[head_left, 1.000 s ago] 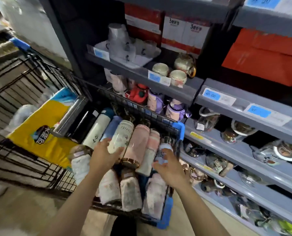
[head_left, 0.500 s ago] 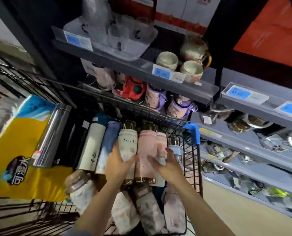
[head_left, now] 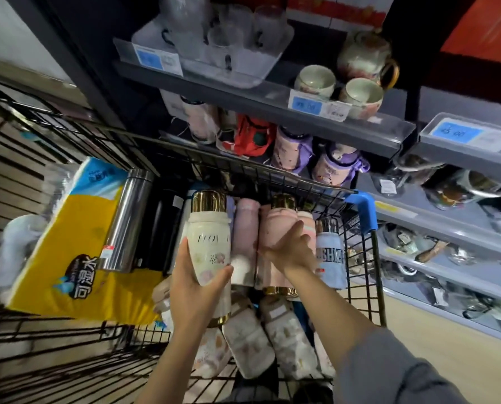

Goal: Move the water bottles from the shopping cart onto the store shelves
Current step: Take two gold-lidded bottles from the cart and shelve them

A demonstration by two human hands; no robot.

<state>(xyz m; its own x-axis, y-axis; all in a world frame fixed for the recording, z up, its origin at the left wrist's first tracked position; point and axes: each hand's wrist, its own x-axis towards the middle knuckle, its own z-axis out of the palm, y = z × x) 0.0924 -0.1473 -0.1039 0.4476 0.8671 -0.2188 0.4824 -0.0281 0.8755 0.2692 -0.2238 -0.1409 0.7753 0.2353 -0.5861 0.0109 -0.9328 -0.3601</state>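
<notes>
Left hand (head_left: 195, 282) closed around cream bottle (head_left: 210, 243) with gold cap, raised clear of the row lying in the shopping cart (head_left: 363, 275). Right hand (head_left: 291, 250) laid on pink bottle (head_left: 275, 237), fingers curled over its side; full grip apparently not closed, view blurred. Just right of it, pale blue bottle (head_left: 329, 255) against the cart wall. Left of the row, steel flask (head_left: 126, 220) beside yellow tissue pack (head_left: 68, 240). Beyond the cart, store shelves (head_left: 272, 104) carrying purple-sleeved bottles (head_left: 291, 148).
</notes>
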